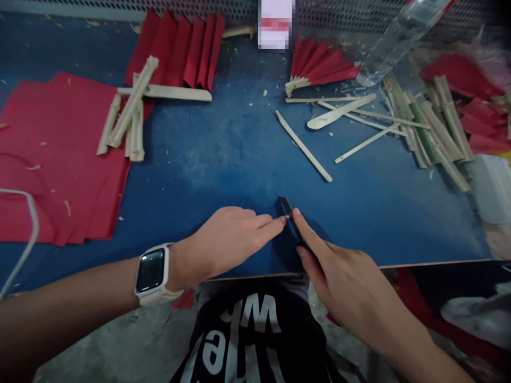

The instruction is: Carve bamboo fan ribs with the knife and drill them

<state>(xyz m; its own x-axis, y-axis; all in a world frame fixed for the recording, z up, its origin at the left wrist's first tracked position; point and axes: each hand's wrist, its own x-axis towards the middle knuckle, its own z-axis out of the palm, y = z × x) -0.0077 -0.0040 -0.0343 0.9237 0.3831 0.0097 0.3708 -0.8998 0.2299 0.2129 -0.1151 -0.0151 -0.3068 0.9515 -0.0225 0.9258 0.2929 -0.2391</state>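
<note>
Black cutter in right hand, near front edge of surface. Clear bottle upper right, tilted; can't tell contents. White box at right edge, contents not visible. Red sheets stacked left, crossed bamboo pieces beside them, 1 pleated sheet behind. 1 red fan and split bamboo to the right. 1 loose strip just beyond cutter. Left fingers pinch pale sliver at cutter; right fingers closed on cutter, index along it.
</note>
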